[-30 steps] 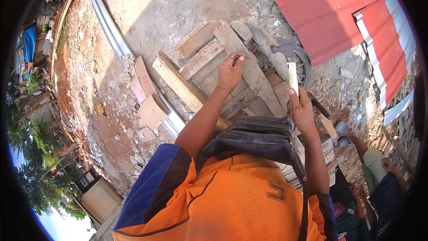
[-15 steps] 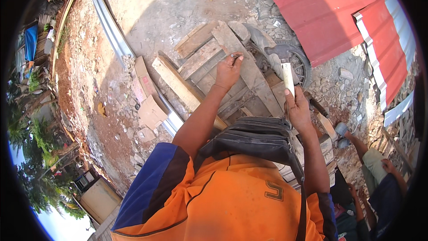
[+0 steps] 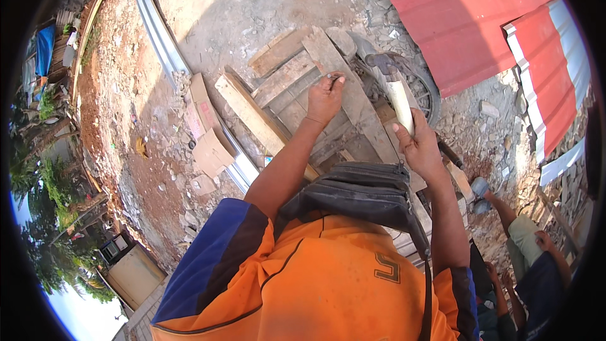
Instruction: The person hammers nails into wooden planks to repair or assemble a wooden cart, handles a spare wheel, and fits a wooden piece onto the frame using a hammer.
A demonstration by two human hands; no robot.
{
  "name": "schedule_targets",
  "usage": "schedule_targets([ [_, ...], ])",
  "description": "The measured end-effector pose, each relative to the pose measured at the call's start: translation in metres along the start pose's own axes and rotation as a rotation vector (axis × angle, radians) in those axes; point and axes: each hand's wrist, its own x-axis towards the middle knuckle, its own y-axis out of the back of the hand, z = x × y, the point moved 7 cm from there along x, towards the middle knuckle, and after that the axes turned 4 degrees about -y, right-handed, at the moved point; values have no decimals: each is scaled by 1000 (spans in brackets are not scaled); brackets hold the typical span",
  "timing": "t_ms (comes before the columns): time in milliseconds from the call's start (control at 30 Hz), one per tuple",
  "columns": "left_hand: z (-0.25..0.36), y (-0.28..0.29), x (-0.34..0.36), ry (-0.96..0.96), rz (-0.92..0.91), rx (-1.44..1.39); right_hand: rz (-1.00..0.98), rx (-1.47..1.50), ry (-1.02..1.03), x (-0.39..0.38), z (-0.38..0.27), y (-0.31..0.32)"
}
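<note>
My right hand [image 3: 419, 147] grips a hammer by its pale handle [image 3: 399, 104], its dark metal head [image 3: 382, 62] raised above the wood beside the wheel. In my left hand [image 3: 326, 99], the thumb and fingers are pinched on a small, thin, dark nail-like piece [image 3: 329, 76]. That hand is over a frame of weathered planks; a wide plank [image 3: 356, 104] runs just to its right. A thick squared timber [image 3: 252, 117] lies left of my left forearm.
A spoked wheel [image 3: 424, 96] is beyond the planks. Red metal sheets [image 3: 470, 19] cover the far right, and a metal channel [image 3: 154, 19] with torn cardboard [image 3: 211, 151] the left. A black bag [image 3: 353, 196] hangs at my waist. Other people [image 3: 536, 265] sit at lower right.
The hammer has tilted, its head swinging left and a little farther away, and my right hand has shifted slightly. My left hand stays pinched in nearly the same place.
</note>
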Motion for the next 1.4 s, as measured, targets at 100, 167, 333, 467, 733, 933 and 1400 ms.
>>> schedule_targets([
  [100,3,5,1,-43,-22,240,-19,-123,-51,5,2,-4],
  [167,14,6,1,-220,14,296,-7,-125,-26,4,7,-7],
  [333,25,0,0,-178,-31,357,29,-184,84,7,-9,-10],
  [467,32,-4,2,-204,-63,366,-3,-245,83,13,-16,-11],
  [733,42,-9,-3,-460,-16,523,-17,-381,150,17,-27,-13],
  [933,47,-10,-7,-463,-64,620,6,-513,188,13,-47,-10],
  [1400,31,-13,-1,-538,-47,598,-133,-740,255,20,-64,-13],
])
